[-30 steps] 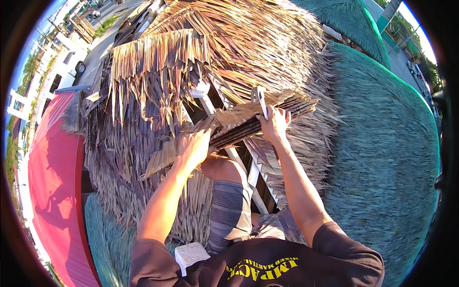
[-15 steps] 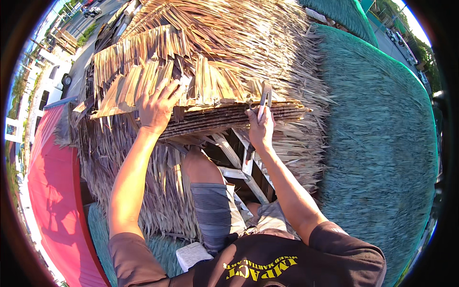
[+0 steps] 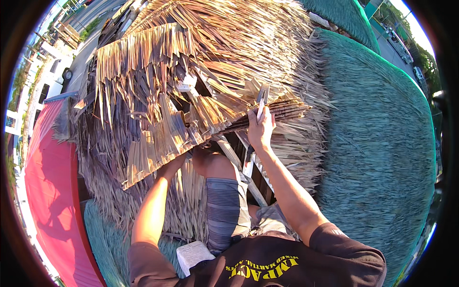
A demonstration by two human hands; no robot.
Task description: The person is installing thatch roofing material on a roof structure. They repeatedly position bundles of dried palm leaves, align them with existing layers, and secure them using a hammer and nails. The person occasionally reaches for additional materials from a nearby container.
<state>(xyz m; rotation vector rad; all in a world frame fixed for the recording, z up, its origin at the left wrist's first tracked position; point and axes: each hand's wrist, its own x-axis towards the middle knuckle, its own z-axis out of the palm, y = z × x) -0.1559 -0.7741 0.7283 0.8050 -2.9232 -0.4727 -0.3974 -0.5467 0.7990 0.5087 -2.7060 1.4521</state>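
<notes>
I list one right hand (image 3: 260, 131), fingers closed round a hammer (image 3: 261, 112), against layered thatch panels (image 3: 165, 142); one left hand (image 3: 173, 166) beneath, fingers hidden, grip indeterminable.

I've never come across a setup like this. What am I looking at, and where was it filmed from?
There is no machine: these are a person's bare hands. Every picture comes from one wide fisheye camera worn on the head, looking down, so straight edges bend near the rim. Below spreads brown thatch, with pale beams showing through a gap. The right hand grips a metal tool, apparently a hammer, at the edge of stacked dry-leaf panels. The left hand, mostly hidden, reaches under their leaves.
</notes>
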